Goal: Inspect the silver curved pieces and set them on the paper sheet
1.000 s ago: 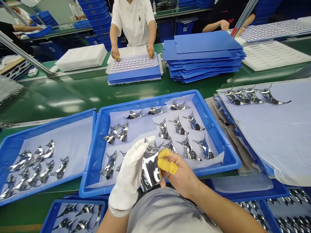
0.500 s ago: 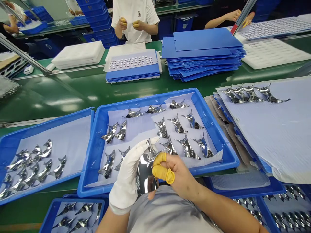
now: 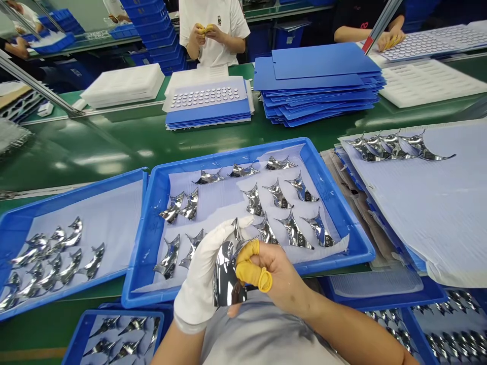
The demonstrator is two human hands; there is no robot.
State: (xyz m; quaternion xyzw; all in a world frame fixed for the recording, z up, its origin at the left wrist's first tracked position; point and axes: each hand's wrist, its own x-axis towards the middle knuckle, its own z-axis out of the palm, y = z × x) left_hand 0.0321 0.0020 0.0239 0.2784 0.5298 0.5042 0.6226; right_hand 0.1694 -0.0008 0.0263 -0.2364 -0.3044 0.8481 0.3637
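Note:
A shiny chrome curved part with pointed tips is held up in front of my body, over the near edge of the middle blue tray. My left hand, in a white glove, is closed around its left side. My right hand, with yellow finger cots on the thumb and forefinger, pinches its right side. Similar chrome parts lie spaced out on the white liner in the tray just beyond my hands. The fingers behind the part are mostly hidden.
On the left stands another blue tray with chrome parts. A paper-covered stack bears more at the right. Blue sheets are piled across the green bench. A co-worker in a white shirt works opposite.
The chrome part has turned slightly in my hands, and its reflections differ. My left hand has shifted a little right. Across the bench, the co-worker's hands have come together.

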